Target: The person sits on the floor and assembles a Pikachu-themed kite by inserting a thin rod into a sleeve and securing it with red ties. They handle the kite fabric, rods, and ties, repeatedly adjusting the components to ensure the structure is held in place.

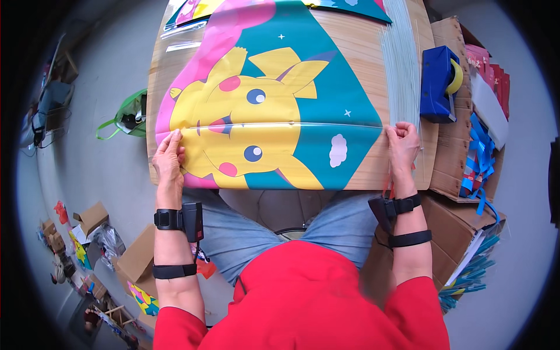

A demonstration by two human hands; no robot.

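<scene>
A printed plastic sheet (326, 76), teal and pink with a large yellow cartoon figure, lies on the wooden table in front of me. Across it, from left to right, runs a thin pale rod (326, 123). At the rod's left end, my left hand (168, 158) pinches with thumb and fingers at the sheet's pink edge. My right hand (402, 144) closes on the other end, by the sheet's pointed right corner. Beside that hand a bundle of thin white rods (402, 76) lies along the table's right side.
On the right stand a blue tape dispenser (438, 84) and a cardboard box (452, 146) with blue ribbons (479, 149). Another printed sheet (350, 7) is at the table's far edge. A green bag (129, 109) and several open boxes (137, 256) are on the floor at left.
</scene>
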